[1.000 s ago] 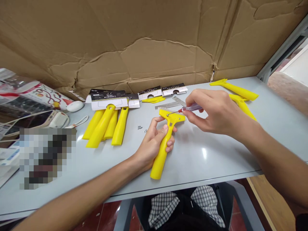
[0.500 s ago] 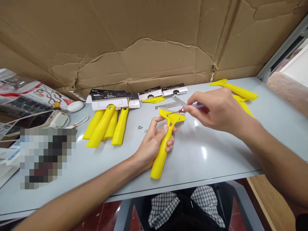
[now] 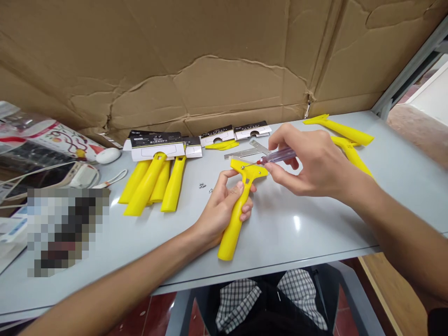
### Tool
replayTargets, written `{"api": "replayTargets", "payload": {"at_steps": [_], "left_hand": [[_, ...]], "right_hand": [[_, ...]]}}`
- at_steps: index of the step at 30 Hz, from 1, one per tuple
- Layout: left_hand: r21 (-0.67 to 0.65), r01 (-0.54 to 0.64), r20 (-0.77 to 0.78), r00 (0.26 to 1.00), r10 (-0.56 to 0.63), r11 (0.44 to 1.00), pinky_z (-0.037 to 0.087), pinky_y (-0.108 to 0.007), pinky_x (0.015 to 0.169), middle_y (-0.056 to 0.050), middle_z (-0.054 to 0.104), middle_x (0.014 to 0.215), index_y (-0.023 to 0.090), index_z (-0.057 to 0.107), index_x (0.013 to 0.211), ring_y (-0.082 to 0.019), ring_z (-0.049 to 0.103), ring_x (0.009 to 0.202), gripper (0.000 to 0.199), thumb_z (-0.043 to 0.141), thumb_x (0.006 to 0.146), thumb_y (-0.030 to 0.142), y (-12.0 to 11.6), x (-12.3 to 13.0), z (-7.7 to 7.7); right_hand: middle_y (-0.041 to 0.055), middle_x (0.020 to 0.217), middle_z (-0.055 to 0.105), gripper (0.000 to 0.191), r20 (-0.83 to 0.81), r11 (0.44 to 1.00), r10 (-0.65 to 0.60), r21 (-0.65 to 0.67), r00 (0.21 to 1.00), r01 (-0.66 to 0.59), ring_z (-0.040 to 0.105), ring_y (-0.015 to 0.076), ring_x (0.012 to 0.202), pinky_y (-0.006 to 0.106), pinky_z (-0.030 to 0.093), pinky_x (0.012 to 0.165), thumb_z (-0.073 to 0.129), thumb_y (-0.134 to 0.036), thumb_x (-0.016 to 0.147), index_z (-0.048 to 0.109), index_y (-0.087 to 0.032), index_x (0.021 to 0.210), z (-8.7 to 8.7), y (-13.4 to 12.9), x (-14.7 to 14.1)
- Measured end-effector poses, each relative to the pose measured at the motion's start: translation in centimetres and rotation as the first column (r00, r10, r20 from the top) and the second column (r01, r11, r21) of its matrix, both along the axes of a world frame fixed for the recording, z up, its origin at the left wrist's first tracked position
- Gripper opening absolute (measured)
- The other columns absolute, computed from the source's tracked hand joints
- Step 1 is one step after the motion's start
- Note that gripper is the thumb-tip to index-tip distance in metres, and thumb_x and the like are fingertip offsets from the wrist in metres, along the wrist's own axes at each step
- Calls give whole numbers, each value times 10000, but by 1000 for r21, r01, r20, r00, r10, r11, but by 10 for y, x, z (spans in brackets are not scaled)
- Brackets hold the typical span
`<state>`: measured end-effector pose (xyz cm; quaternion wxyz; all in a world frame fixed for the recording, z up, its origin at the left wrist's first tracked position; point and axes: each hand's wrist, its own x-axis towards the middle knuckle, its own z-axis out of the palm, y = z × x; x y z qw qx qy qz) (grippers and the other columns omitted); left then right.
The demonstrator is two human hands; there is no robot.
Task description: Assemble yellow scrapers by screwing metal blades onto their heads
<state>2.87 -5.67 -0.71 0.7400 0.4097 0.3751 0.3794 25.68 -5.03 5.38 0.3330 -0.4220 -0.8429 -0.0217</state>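
My left hand (image 3: 226, 200) is wrapped round the neck of a yellow scraper (image 3: 233, 228), its wide head tilted up away from me. Two small screws sit in that head. My right hand (image 3: 304, 161) holds a screwdriver (image 3: 280, 156) by its clear purplish handle, thumb below and fingers loosened above. The screwdriver's tip meets the screw (image 3: 242, 167) on the left side of the head. Behind the scraper lie flat metal strips (image 3: 245, 153). A few loose screws (image 3: 202, 185) rest on the table left of my left hand.
Several yellow scrapers (image 3: 145, 186) with black-and-white cards (image 3: 157, 145) lie at left. More yellow handles (image 3: 350, 133) lie at right. Cardboard (image 3: 227, 88) walls the back of the grey table (image 3: 297, 238). A bottle (image 3: 52, 133), white mouse (image 3: 108, 156) and cables crowd the left.
My right hand's fingers have opened and shifted round the screwdriver handle, showing more of it. The tip stays at the left screw; my left hand and the scraper hold nearly still.
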Motion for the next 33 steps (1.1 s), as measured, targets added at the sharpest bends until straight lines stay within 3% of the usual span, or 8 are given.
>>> {"api": "replayTargets", "payload": {"at_steps": [3,9,14,17,23,25,30,33], "left_hand": [[5,1,1,1000,-1,1000,420,-182,482,-19,675,965,284,437,1191,-68,526,554,255,643,1041,290,-1,0,0],[-4,-6,11,1000,6,1000,412,-180,476,-26,684,959,283,447,1178,-66,525,542,267,667,1028,301,0,0,0],[1,-8,6,1000,8,1000,417,-185,475,-30,687,967,283,447,1205,-67,522,540,276,662,1032,295,0,1,0],[5,-8,5,1000,8,1000,420,-187,480,-30,686,973,286,444,1202,-68,524,547,276,661,1032,295,-1,0,0],[10,-2,2,1000,2,1000,419,-185,480,-31,683,965,281,443,1184,-69,530,546,258,654,1035,295,-1,0,0],[15,2,-2,1000,-2,1000,419,-183,479,-33,685,973,280,438,1190,-68,532,547,248,638,1043,288,-1,-1,0],[20,5,1,1000,-5,1000,418,-180,475,-32,685,979,276,431,1212,-65,524,547,230,601,1057,271,1,-1,-1],[10,4,7,1000,-5,1000,415,-176,480,-27,683,970,276,424,1213,-64,525,554,217,580,1064,257,2,-1,-3]], "right_hand": [[30,842,728,139,-9,999,15,-47,1000,-15,660,201,716,332,447,651,573,-314,996,658,-241,1077,2,-2,-2],[1,673,676,203,14,990,-125,-67,992,125,617,189,611,334,424,635,605,-431,1024,650,-244,958,3,2,0],[2,767,701,192,-34,995,-51,-84,998,48,647,189,658,319,430,639,607,-358,982,636,-234,1125,3,1,0],[9,780,702,141,-37,997,-34,-70,999,31,642,187,658,322,426,630,574,-330,992,641,-239,1078,1,1,-1],[17,686,679,249,0,987,-150,-63,989,150,636,212,646,346,408,644,579,-455,1021,654,-222,978,1,3,0],[15,714,689,208,-5,988,-128,-84,992,127,642,207,658,342,412,648,588,-414,1005,648,-215,1019,3,2,1],[26,878,718,175,-100,996,79,-29,992,-83,660,179,699,317,408,619,557,-217,932,588,-203,1104,2,1,1],[13,819,720,106,-82,999,38,-11,996,-39,655,182,682,317,409,616,573,-225,964,605,-218,1065,-2,4,0]]}}
